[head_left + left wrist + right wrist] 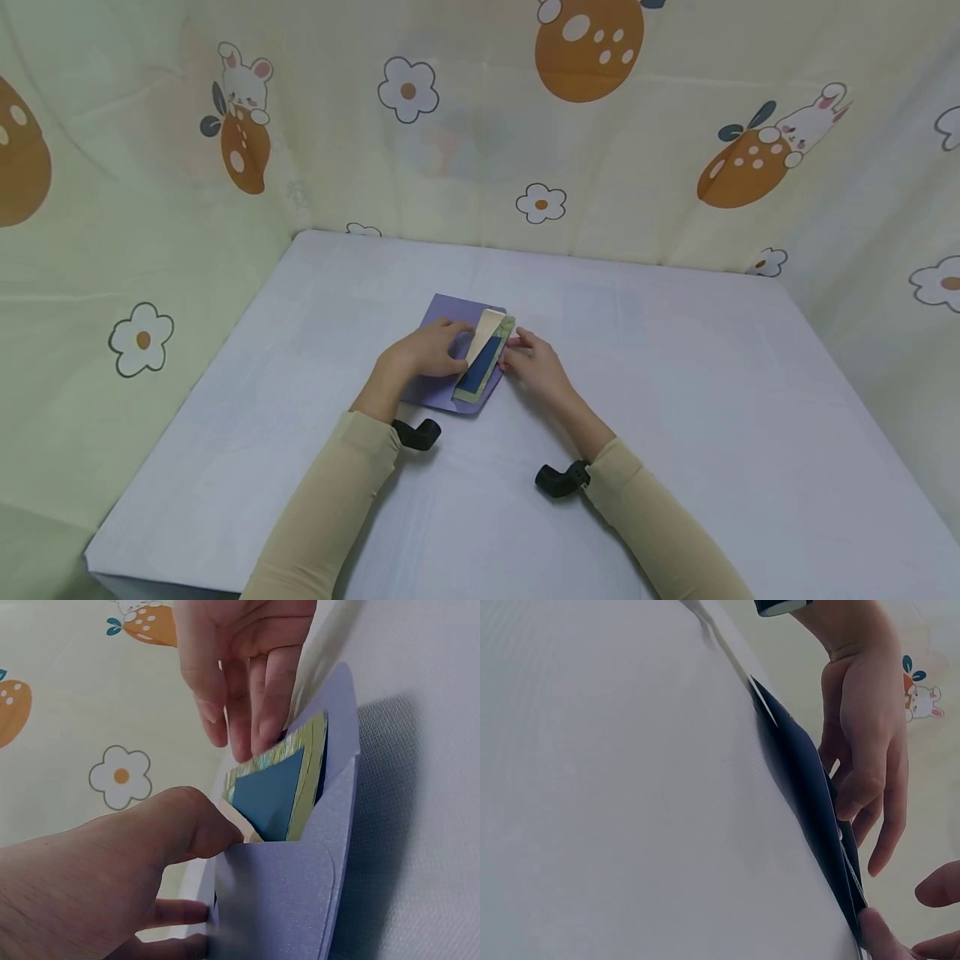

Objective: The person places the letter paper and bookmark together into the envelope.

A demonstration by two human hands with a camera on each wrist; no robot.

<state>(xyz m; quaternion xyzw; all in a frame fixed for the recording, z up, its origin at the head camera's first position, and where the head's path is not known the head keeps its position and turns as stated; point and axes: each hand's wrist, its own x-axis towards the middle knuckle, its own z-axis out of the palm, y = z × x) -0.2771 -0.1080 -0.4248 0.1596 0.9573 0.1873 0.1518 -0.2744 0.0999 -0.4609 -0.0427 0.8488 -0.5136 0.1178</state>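
Note:
A purple paper envelope (442, 389) lies on the table, a card (270, 793) with a dark blue panel and green patterned border sticking out of it. Beside the blue panel runs a cream strip (485, 327). My left hand (429, 348) holds the envelope, its thumb at the pocket edge and other fingers along the side in the left wrist view. At the card's outer edge, my right hand (536, 367) reaches in with extended fingers, the fingertips touching the edge. In the right wrist view the envelope's dark underside (802, 769) shows, slightly raised from the cloth.
A white cloth covers the table (675, 400). Behind and at the sides hangs a pale curtain (465, 142) printed with flowers and rabbits. Each wrist carries a black camera mount, such as the right one (561, 480).

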